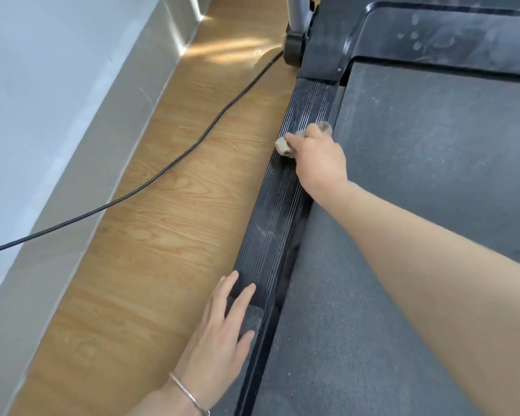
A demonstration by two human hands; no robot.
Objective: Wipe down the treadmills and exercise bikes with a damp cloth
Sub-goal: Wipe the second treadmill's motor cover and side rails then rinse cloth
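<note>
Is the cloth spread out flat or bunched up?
Bunched up: the cloth is a wad gripped in the right hand on the treadmill's side rail.

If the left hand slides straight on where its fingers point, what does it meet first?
Probably the right hand gripping the crumpled beige cloth, further along the black ribbed treadmill side rail.

One treadmill [448,34] is in view, and on it one belt [433,175], one ribbed side rail [270,211] and one silver post [296,10]. There is one cloth [282,145]. One black cable [150,182] crosses the one wooden floor [162,265]. There are two grips, the left grip [219,334] and the right grip [318,157]. One bracelet [189,396] shows, on the left wrist.
</note>
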